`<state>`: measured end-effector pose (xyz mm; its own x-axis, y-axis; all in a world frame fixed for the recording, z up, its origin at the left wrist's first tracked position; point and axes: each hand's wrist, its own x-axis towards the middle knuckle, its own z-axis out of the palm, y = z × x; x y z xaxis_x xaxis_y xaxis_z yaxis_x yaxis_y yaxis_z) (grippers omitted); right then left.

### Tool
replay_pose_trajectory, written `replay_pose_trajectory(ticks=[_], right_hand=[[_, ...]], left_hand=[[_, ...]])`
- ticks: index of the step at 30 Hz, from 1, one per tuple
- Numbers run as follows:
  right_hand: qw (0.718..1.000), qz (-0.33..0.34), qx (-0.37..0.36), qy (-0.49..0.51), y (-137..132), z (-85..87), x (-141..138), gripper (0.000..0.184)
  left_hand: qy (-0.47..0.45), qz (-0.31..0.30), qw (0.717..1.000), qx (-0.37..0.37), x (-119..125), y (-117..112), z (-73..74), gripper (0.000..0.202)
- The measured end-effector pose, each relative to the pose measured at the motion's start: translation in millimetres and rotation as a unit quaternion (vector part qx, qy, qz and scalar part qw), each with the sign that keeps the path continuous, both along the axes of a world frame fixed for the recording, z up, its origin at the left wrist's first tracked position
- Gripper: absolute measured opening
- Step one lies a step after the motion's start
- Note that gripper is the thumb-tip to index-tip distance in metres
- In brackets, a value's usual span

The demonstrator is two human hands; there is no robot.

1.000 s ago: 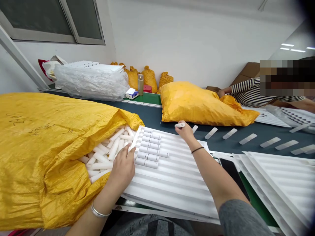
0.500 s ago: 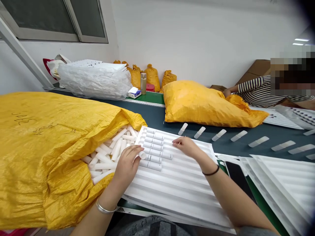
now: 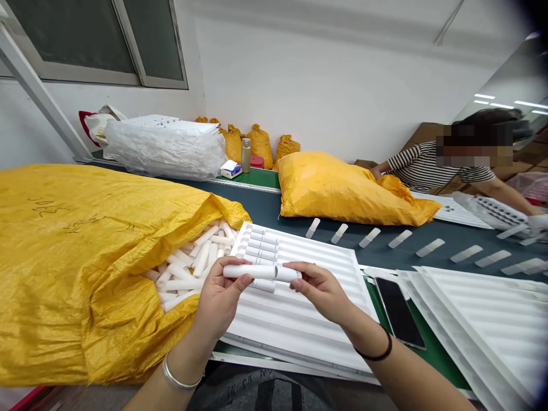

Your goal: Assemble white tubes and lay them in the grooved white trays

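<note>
My left hand (image 3: pixel 222 291) is closed round a plain white plastic tube (image 3: pixel 249 272), fingers behind it and thumb in front. My right hand (image 3: pixel 319 285) pinches a short white tube piece with small print (image 3: pixel 289 274). The two pieces are held level, end to end and touching; whether one sits inside the other I cannot tell. Just beneath them lies a white ridged tray (image 3: pixel 295 325), with several printed white tubes (image 3: pixel 262 246) in its left grooves. My hands and the tubes hide part of that row.
A yellow sack (image 3: pixel 107 257) of loose white tubes (image 3: pixel 205 257) lies open at left. Short tubes stand along a dark conveyor belt (image 3: pixel 295 228) beyond the tray. A phone (image 3: pixel 400 311) and stacked trays (image 3: pixel 483 325) are at right. A co-worker's striped sleeve (image 3: pixel 405 162) shows behind another yellow sack (image 3: pixel 342 182).
My left hand has shifted right with its tube, now held level. My right hand has come down and left and now grips a printed piece against that tube's end.
</note>
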<state>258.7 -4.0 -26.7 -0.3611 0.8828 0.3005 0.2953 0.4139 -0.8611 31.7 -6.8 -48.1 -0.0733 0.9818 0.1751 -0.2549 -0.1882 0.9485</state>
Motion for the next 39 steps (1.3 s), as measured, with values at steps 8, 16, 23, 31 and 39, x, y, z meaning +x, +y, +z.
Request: replay_pose_trajectory(ticks=[8, 16, 23, 31, 39], right_hand=[[0.973, 0.054, 0.197, -0.112, -7, 28.6, 13, 0.034], [0.983, 0.039, 0.152, -0.097, -11, 26.2, 10, 0.027], [0.996, 0.001, 0.025, -0.085, -11, 19.4, 9, 0.024], [0.997, -0.014, -0.076, -0.023, -16, 17.9, 8, 0.030], [0.946, 0.030, -0.308, 0.102, -11, 12.3, 4, 0.043]], left_hand=[[0.263, -0.077, 0.962, -0.004, -12, -18, 15.0, 0.040], [0.363, -0.099, 0.922, 0.094, -14, -24, 15.3, 0.032], [0.399, -0.039, 0.883, 0.243, -13, -24, 11.2, 0.029], [0.413, 0.026, 0.836, 0.361, -10, -22, 5.3, 0.041], [0.432, 0.028, 0.768, 0.472, -20, -18, -1.6, 0.062]])
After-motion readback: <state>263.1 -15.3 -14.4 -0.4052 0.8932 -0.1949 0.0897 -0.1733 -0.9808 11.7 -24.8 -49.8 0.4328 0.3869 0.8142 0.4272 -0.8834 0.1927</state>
